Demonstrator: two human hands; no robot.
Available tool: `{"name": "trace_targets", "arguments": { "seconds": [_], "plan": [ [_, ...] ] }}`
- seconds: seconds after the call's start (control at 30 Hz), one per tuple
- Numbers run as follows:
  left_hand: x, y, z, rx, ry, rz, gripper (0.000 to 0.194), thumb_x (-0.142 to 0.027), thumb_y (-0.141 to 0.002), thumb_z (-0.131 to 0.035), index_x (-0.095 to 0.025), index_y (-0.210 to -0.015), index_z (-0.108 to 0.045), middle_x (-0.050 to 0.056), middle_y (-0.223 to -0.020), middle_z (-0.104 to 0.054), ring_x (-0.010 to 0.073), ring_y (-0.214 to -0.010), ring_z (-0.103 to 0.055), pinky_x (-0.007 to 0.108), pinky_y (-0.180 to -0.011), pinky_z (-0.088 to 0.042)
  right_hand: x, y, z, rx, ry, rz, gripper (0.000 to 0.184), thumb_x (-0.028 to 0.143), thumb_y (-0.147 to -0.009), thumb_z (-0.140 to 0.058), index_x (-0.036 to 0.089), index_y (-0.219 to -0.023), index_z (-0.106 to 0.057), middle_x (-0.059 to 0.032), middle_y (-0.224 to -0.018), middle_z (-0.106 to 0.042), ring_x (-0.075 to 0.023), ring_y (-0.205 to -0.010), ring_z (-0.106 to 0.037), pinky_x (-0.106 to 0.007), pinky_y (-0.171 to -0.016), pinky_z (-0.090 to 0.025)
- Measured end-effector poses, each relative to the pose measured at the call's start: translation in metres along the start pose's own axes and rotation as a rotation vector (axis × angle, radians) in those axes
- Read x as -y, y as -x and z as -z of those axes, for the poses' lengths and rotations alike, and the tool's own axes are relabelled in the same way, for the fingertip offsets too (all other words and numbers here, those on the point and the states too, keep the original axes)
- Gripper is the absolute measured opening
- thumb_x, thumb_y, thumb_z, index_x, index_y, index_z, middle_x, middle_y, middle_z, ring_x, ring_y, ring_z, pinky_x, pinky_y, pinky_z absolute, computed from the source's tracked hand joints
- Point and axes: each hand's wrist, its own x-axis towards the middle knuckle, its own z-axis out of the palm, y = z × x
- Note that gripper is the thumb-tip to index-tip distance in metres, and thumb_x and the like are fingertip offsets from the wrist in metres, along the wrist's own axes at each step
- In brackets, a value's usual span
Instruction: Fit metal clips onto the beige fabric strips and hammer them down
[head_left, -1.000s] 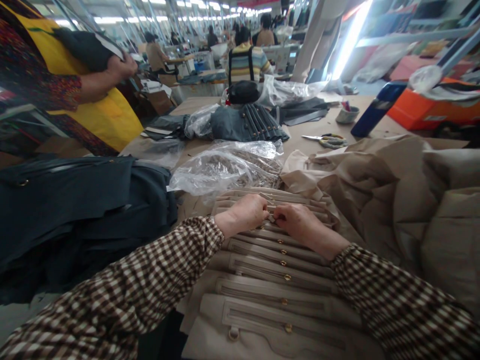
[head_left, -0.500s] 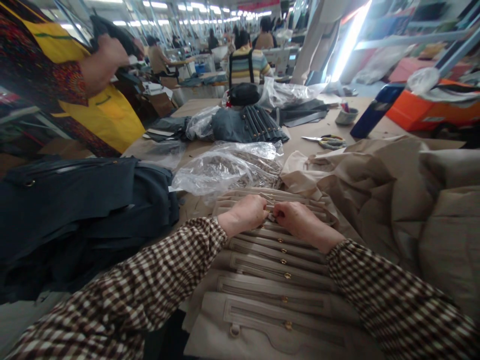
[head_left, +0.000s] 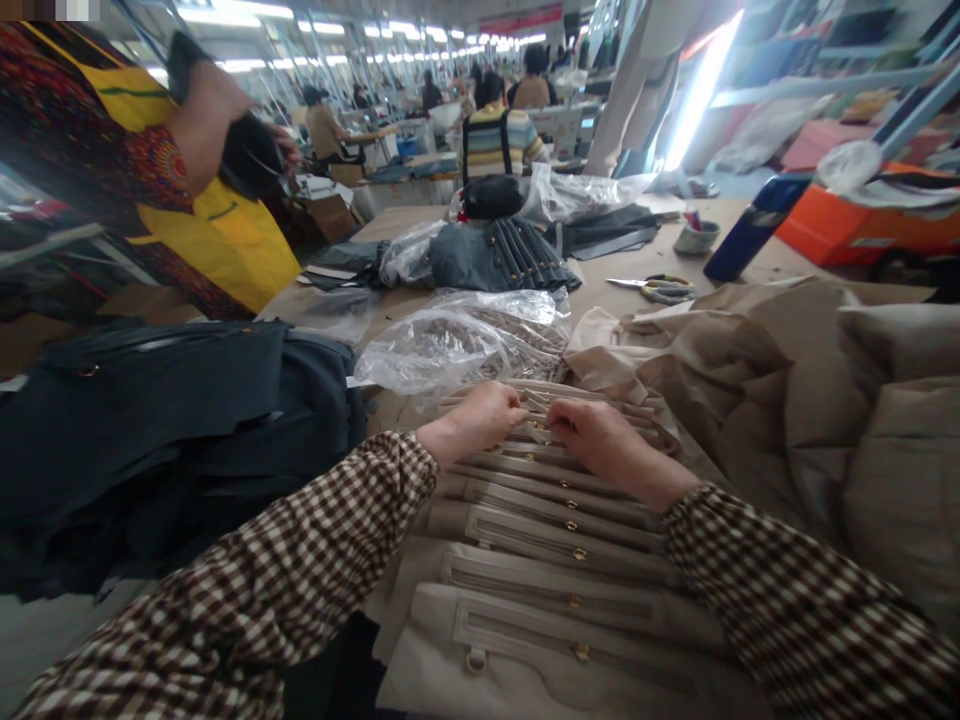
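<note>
Beige bag panels (head_left: 555,640) lie overlapped in a long row before me, each with a zipper and a small gold-coloured zipper slider (head_left: 579,553). Over the far part of the row, my left hand (head_left: 480,415) is closed in a pinch, its fingertips near a slider. Facing it from the right, my right hand (head_left: 589,440) is pinched too, a short gap away. A thin pale strip (head_left: 537,402) shows between the fingertips; which hand grips it is unclear. Just beyond lies a clear plastic bag (head_left: 457,340) with many narrow beige strips.
Dark blue-grey pieces (head_left: 165,430) are heaped at left, beige fabric (head_left: 757,380) at right. Farther back are scissors (head_left: 652,287), a small cup (head_left: 696,237), a dark blue box-like object (head_left: 757,228) and an orange bin (head_left: 847,225). A person in a yellow apron (head_left: 225,250) stands at left.
My left hand has drawn slightly left, widening the gap between my fingertips. The right hand stays nearly in place. The person at left has lowered the dark piece in their hands.
</note>
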Motion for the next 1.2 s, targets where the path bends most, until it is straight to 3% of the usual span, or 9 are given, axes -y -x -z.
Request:
{"name": "trace_targets", "arguments": {
  "seconds": [0.1, 0.23, 0.33, 0.53, 0.67, 0.77, 0.9, 1.0, 1.2],
  "plan": [
    [-0.010, 0.006, 0.005, -0.039, 0.225, 0.058, 0.018, -0.025, -0.083, -0.058, -0.014, -0.068, -0.060, -0.004, -0.050, -0.048, 0.0088, -0.044, -0.043, 0.022, -0.045, -0.033, 0.019, 0.004, -0.007, -0.120, -0.239, 0.117, 0.006, 0.021, -0.084, -0.056, 0.020, -0.078, -0.059, 0.0010, -0.068, -0.058, -0.0125, -0.062, -0.050, -0.023, -0.059, -0.037],
    [-0.025, 0.013, 0.001, -0.090, 0.499, 0.123, 0.018, -0.026, -0.087, -0.053, -0.016, -0.072, -0.052, -0.006, -0.054, -0.047, 0.0070, -0.044, -0.044, 0.018, -0.044, -0.035, 0.044, 0.005, -0.021, -0.221, -0.360, 0.067, 0.018, 0.030, -0.077, -0.068, 0.021, -0.088, -0.058, 0.0032, -0.068, -0.058, -0.0112, -0.057, -0.047, -0.023, -0.055, -0.036],
    [-0.028, 0.018, -0.002, -0.086, 0.618, 0.153, 0.018, -0.023, -0.086, -0.056, -0.017, -0.070, -0.050, -0.006, -0.053, -0.048, 0.0061, -0.042, -0.043, 0.017, -0.041, -0.032, 0.049, 0.003, -0.022, -0.278, -0.452, 0.090, 0.006, 0.025, -0.080, -0.060, 0.020, -0.083, -0.060, 0.0014, -0.070, -0.062, -0.0108, -0.059, -0.050, -0.023, -0.056, -0.039],
    [-0.012, 0.033, 0.005, 0.032, 0.732, 0.182, 0.017, -0.027, -0.088, -0.056, -0.017, -0.074, -0.053, -0.006, -0.048, -0.044, 0.0064, -0.037, -0.039, 0.017, -0.038, -0.027, 0.043, 0.003, -0.002, -0.149, -0.937, -0.136, 0.019, 0.034, -0.073, -0.067, 0.020, -0.074, -0.054, 0.0036, -0.058, -0.060, -0.0116, -0.052, -0.057, -0.024, -0.053, -0.048],
    [-0.003, 0.043, 0.004, 0.180, 0.751, 0.123, 0.022, -0.037, -0.083, -0.062, -0.016, -0.076, -0.056, -0.005, -0.054, -0.048, 0.0062, -0.041, -0.041, 0.017, -0.039, -0.028, 0.041, 0.004, -0.001, -0.110, -1.035, -0.237, 0.033, 0.044, -0.068, -0.075, 0.019, -0.073, -0.053, 0.0018, -0.060, -0.063, -0.0122, -0.053, -0.059, -0.025, -0.054, -0.050],
    [-0.001, 0.043, 0.002, 0.164, 0.621, 0.087, 0.020, -0.034, -0.080, -0.062, -0.016, -0.074, -0.057, -0.006, -0.050, -0.047, 0.0068, -0.041, -0.039, 0.018, -0.039, -0.027, 0.036, 0.006, -0.009, -0.086, -0.915, -0.223, 0.032, 0.047, -0.071, -0.071, 0.019, -0.075, -0.055, 0.0014, -0.063, -0.062, -0.0123, -0.055, -0.057, -0.025, -0.053, -0.047],
    [-0.001, 0.038, 0.001, 0.117, 0.246, 0.035, 0.021, -0.033, -0.079, -0.058, -0.015, -0.067, -0.060, -0.006, -0.046, -0.043, 0.0081, -0.043, -0.037, 0.021, -0.042, -0.025, 0.024, 0.013, -0.016, -0.061, -0.314, -0.120, 0.008, 0.026, -0.079, -0.058, 0.020, -0.078, -0.063, 0.0010, -0.063, -0.060, -0.0117, -0.056, -0.049, -0.024, -0.053, -0.035],
    [-0.001, 0.034, 0.000, 0.127, 0.067, -0.028, 0.020, -0.026, -0.075, -0.060, -0.014, -0.059, -0.061, -0.005, -0.048, -0.047, 0.0088, -0.049, -0.040, 0.022, -0.047, -0.027, 0.019, 0.017, -0.016, 0.046, 0.035, -0.066, 0.015, 0.019, -0.082, -0.052, 0.020, -0.077, -0.066, -0.0002, -0.062, -0.061, -0.0118, -0.054, -0.046, -0.026, -0.054, -0.030],
    [-0.002, 0.029, -0.004, 0.125, -0.032, -0.034, 0.015, -0.019, -0.072, -0.059, -0.013, -0.058, -0.063, -0.003, -0.047, -0.049, 0.0101, -0.049, -0.042, 0.024, -0.050, -0.027, 0.018, 0.014, -0.016, 0.100, 0.081, -0.058, 0.017, 0.017, -0.081, -0.053, 0.021, -0.078, -0.069, -0.0009, -0.066, -0.064, -0.0126, -0.058, -0.049, -0.024, -0.056, -0.031]
  ]
}}
